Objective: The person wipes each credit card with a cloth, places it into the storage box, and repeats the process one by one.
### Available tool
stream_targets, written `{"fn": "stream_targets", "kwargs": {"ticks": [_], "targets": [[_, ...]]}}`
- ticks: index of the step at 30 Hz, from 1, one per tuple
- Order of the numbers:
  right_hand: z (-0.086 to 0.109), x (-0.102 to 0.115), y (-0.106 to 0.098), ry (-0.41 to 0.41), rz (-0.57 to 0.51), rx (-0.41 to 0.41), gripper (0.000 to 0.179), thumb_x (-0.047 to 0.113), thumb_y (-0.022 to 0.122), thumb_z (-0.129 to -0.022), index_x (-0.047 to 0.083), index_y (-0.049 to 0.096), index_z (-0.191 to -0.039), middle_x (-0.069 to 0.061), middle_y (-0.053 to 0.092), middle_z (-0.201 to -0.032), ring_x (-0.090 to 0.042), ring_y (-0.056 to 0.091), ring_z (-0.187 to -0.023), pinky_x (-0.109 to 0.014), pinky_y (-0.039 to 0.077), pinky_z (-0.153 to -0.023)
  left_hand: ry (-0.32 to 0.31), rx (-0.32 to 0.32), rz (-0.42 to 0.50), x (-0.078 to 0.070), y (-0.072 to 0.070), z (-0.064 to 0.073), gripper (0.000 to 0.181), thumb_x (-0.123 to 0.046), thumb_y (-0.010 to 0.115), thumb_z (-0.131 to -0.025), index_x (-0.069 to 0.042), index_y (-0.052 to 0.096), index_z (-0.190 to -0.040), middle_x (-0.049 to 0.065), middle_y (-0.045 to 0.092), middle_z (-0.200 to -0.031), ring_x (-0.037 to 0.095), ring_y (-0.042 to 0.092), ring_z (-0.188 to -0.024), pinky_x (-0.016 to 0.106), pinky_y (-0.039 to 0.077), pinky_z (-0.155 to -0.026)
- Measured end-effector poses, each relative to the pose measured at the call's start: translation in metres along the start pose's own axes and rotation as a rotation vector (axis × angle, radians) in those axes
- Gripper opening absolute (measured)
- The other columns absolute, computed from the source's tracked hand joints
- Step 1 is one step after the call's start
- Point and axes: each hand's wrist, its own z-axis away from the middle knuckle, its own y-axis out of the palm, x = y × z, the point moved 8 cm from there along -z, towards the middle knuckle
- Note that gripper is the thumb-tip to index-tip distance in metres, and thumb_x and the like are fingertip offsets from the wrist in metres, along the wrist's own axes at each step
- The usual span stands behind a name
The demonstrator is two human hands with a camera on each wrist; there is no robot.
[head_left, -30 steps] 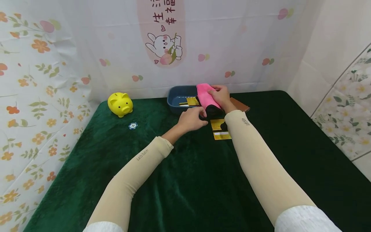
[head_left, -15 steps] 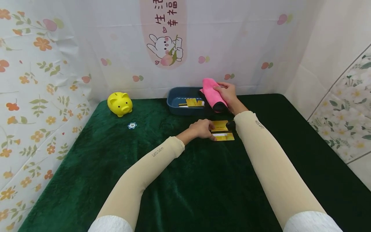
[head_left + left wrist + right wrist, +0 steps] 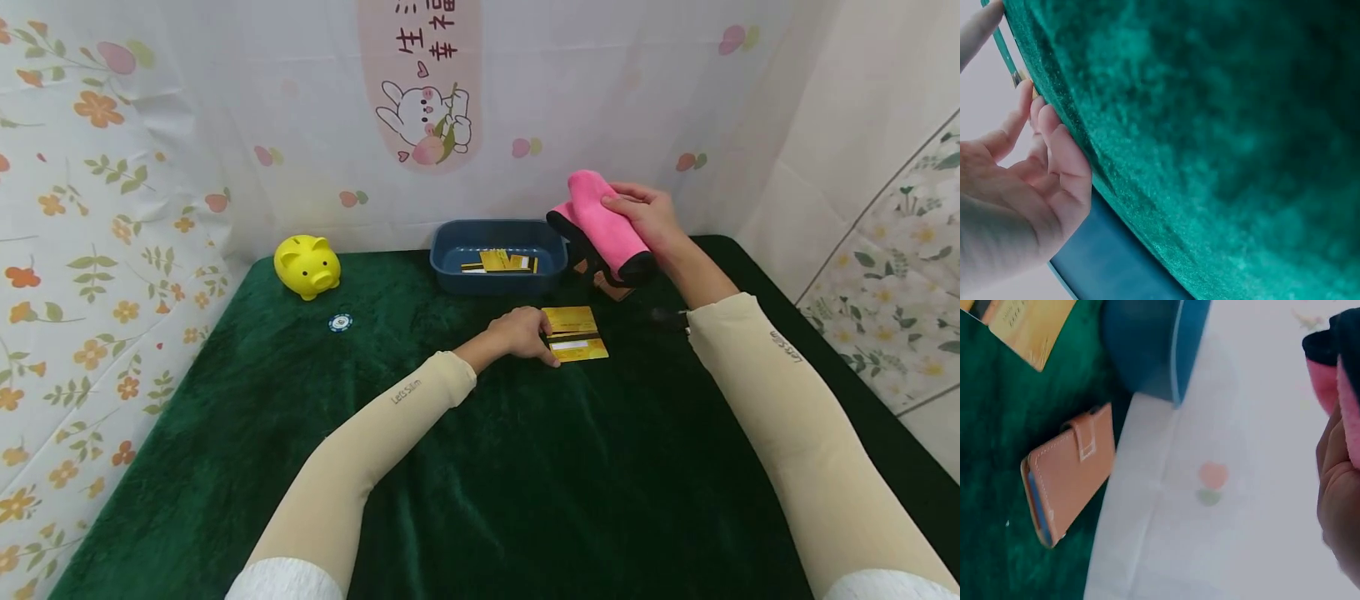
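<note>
My left hand (image 3: 521, 335) is at the left edge of a gold card (image 3: 587, 346) with a black stripe and a white strip, lying on the green cloth. Its thumb is by the near left corner, the forefinger farther up that edge. In the left wrist view, the other fingers (image 3: 1069, 153) bend at the table's edge, with the card mostly hidden. My right hand (image 3: 648, 218) grips a rolled pink fleecy cloth (image 3: 603, 221) with black trim, raised near the back of the table. Only part of the cloth and hand (image 3: 1341, 500) shows in the right wrist view.
A blue bin (image 3: 495, 284) holding gold cards (image 3: 495, 261) stands at the back. A brown strapped wallet (image 3: 1075, 469) lies to its right, partly behind the pink cloth in the head view. A yellow piggy bank (image 3: 307, 267) and a poker chip (image 3: 340, 322) are at left.
My right hand has moved the pink cloth from the bin's right end up and to the right, uncovering the bin. My left hand has moved from below the bin to the gold card.
</note>
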Motion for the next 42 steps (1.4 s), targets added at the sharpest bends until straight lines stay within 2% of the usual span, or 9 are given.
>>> {"fn": "stream_targets", "kwargs": {"ticks": [4, 7, 12, 16, 19, 25, 29, 35, 42], "targets": [[0.031, 0.006, -0.001, 0.041, -0.001, 0.039, 0.055, 0.041, 0.066, -0.094, 0.018, 0.053, -0.142, 0.000, 0.051, -0.121, -0.012, 0.056, -0.093, -0.017, 0.055, -0.069, 0.032, 0.018, -0.008, -0.002, 0.000, 0.000, 0.054, -0.045, 0.081, -0.080, -0.015, 0.064, -0.121, 0.001, 0.057, -0.119, 0.014, 0.052, -0.101, 0.030, 0.048, -0.083], [0.054, 0.006, 0.002, 0.057, 0.039, 0.071, 0.057, 0.045, 0.063, -0.095, 0.019, 0.051, -0.143, 0.001, 0.050, -0.120, -0.009, 0.058, -0.090, -0.018, 0.055, -0.070, 0.063, 0.016, 0.042, -0.001, -0.003, 0.002, 0.053, -0.036, 0.082, -0.082, -0.010, 0.062, -0.124, 0.002, 0.059, -0.118, 0.014, 0.053, -0.102, 0.026, 0.047, -0.087], [0.080, -0.001, 0.004, 0.088, 0.057, 0.092, 0.057, 0.049, 0.064, -0.093, 0.021, 0.051, -0.142, 0.002, 0.049, -0.121, -0.009, 0.060, -0.090, -0.019, 0.056, -0.071, 0.106, -0.013, 0.226, 0.002, -0.015, 0.012, 0.052, -0.018, 0.082, -0.083, -0.004, 0.057, -0.125, 0.003, 0.064, -0.106, 0.014, 0.058, -0.095, 0.023, 0.049, -0.081], [0.095, -0.012, 0.006, 0.156, -0.043, 0.112, 0.061, 0.046, 0.066, -0.093, 0.022, 0.047, -0.145, 0.000, 0.047, -0.125, -0.014, 0.056, -0.098, -0.021, 0.056, -0.074, 0.147, -0.068, 0.427, 0.006, -0.030, 0.022, 0.052, -0.005, 0.078, -0.083, 0.000, 0.053, -0.129, 0.009, 0.070, -0.106, 0.017, 0.065, -0.094, 0.024, 0.054, -0.076], [0.107, -0.020, 0.010, 0.224, -0.137, 0.155, 0.065, 0.044, 0.065, -0.094, 0.022, 0.039, -0.148, -0.001, 0.045, -0.127, -0.015, 0.055, -0.102, -0.024, 0.057, -0.077, 0.134, -0.120, 0.530, 0.017, -0.041, 0.030, 0.051, -0.001, 0.076, -0.083, -0.001, 0.053, -0.129, 0.011, 0.071, -0.106, 0.019, 0.067, -0.094, 0.026, 0.056, -0.075], [0.126, -0.031, 0.015, 0.283, -0.233, 0.221, 0.056, 0.036, 0.062, -0.098, 0.028, 0.034, -0.146, -0.001, 0.040, -0.128, -0.018, 0.052, -0.106, -0.028, 0.058, -0.077, 0.051, -0.167, 0.604, 0.044, -0.050, 0.047, 0.052, 0.000, 0.077, -0.081, -0.003, 0.054, -0.128, 0.011, 0.068, -0.111, 0.021, 0.066, -0.096, 0.029, 0.056, -0.077], [0.133, -0.037, 0.013, 0.271, -0.149, 0.229, 0.048, 0.037, 0.058, -0.100, 0.034, 0.036, -0.142, -0.003, 0.038, -0.128, -0.019, 0.055, -0.101, -0.029, 0.058, -0.072, 0.029, -0.161, 0.669, 0.053, -0.047, 0.055, 0.053, 0.003, 0.075, -0.080, -0.001, 0.053, -0.128, 0.014, 0.061, -0.120, 0.024, 0.063, -0.101, 0.031, 0.057, -0.081], [0.141, -0.031, 0.017, 0.161, -0.054, 0.249, 0.042, 0.034, 0.052, -0.103, 0.036, 0.036, -0.142, -0.004, 0.034, -0.130, -0.021, 0.054, -0.100, -0.029, 0.058, -0.070, 0.035, -0.145, 0.920, 0.056, -0.045, 0.065, 0.055, 0.008, 0.071, -0.082, 0.002, 0.049, -0.132, 0.019, 0.056, -0.128, 0.025, 0.065, -0.096, 0.035, 0.059, -0.082], [0.151, -0.019, 0.027, 0.065, -0.105, 0.276, 0.027, 0.023, 0.051, -0.104, 0.029, 0.049, -0.130, -0.006, 0.041, -0.124, -0.017, 0.057, -0.094, -0.026, 0.057, -0.069, 0.092, -0.216, 1.191, 0.042, -0.051, 0.079, 0.053, 0.012, 0.067, -0.085, 0.001, 0.043, -0.131, 0.018, 0.049, -0.138, 0.022, 0.065, -0.089, 0.035, 0.059, -0.082]]}}
